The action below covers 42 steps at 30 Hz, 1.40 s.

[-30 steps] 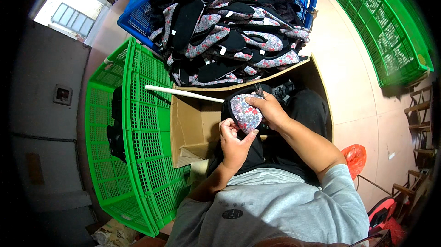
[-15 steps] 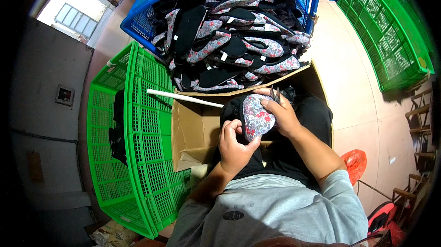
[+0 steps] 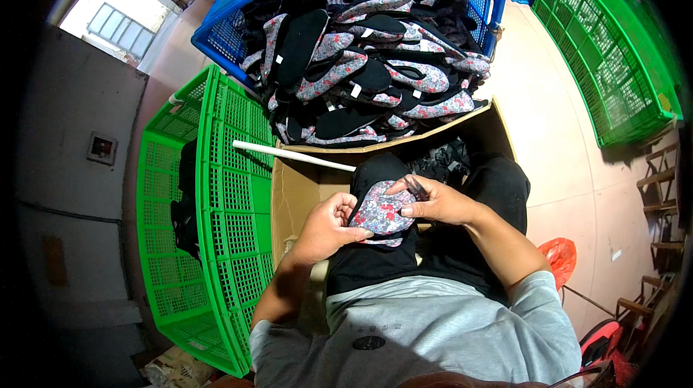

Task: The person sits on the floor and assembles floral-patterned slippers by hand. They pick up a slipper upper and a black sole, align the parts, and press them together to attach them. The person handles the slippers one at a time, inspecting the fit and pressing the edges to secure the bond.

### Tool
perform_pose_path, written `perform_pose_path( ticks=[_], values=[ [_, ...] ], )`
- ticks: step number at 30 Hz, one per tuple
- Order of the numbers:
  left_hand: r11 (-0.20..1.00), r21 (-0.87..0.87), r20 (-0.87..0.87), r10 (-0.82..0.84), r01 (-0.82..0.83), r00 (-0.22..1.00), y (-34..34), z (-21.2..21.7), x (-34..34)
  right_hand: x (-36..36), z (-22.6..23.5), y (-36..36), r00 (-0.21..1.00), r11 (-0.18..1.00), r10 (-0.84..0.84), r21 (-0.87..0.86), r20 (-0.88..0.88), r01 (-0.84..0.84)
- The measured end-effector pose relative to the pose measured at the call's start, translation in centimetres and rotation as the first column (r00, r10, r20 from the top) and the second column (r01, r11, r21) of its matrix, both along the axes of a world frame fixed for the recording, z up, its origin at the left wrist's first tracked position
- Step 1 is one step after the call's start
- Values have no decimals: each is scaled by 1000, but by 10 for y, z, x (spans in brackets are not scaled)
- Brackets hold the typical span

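Observation:
A slipper (image 3: 382, 209) with grey, red and white floral fabric and a black edge lies over my lap, between my two hands. My left hand (image 3: 321, 230) pinches its left edge, thumb on top of the fabric. On the right side, the thumb and fingers of my right hand (image 3: 444, 202) press on the floral part. Dark, slightly blurred thread snips (image 3: 416, 187) stick out from the fingers of my right hand. Beyond my knees, a big heap of similar floral and black slippers (image 3: 346, 74) rises, several with small white tags.
An open cardboard box (image 3: 307, 187) surrounds my legs, a white rod (image 3: 292, 155) across its left corner. Dark scraps (image 3: 447, 159) lie in it. A blue crate (image 3: 216, 38) holds the heap. Green crates stand left (image 3: 234, 243) and far right (image 3: 603, 56); a red bag (image 3: 558, 258) is at right.
Both hands have brought the slipper lower and to the left, nearer my body. It has turned, and my left forearm has swung outward.

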State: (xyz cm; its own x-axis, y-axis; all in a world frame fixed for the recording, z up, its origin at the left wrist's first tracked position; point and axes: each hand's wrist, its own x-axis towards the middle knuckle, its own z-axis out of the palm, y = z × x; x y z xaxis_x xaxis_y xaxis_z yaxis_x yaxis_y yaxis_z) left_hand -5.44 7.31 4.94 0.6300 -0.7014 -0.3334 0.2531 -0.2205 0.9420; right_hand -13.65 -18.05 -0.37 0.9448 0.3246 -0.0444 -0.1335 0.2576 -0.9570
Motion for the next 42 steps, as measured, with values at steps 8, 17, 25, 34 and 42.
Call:
perform_pose_path(
  ticks=[8,17,25,34,42],
  values=[
    [971,204,158,93,-125,983,21,-27,-2,9,-6,15,982,959,122,-272,143,-80],
    [894,218,501,243,-393,830,28,-47,-7,10,7,20,958,858,252,-488,135,-157],
    [842,284,926,-118,-458,357,1,-20,-24,2,-11,40,992,921,-12,-384,127,60],
    [922,260,825,-59,-286,562,2,5,-24,-1,-15,46,946,867,-225,-396,235,304],
    [901,357,816,-173,-246,552,-3,-1,-27,-2,-23,50,925,885,-327,-279,196,372]
  ],
)
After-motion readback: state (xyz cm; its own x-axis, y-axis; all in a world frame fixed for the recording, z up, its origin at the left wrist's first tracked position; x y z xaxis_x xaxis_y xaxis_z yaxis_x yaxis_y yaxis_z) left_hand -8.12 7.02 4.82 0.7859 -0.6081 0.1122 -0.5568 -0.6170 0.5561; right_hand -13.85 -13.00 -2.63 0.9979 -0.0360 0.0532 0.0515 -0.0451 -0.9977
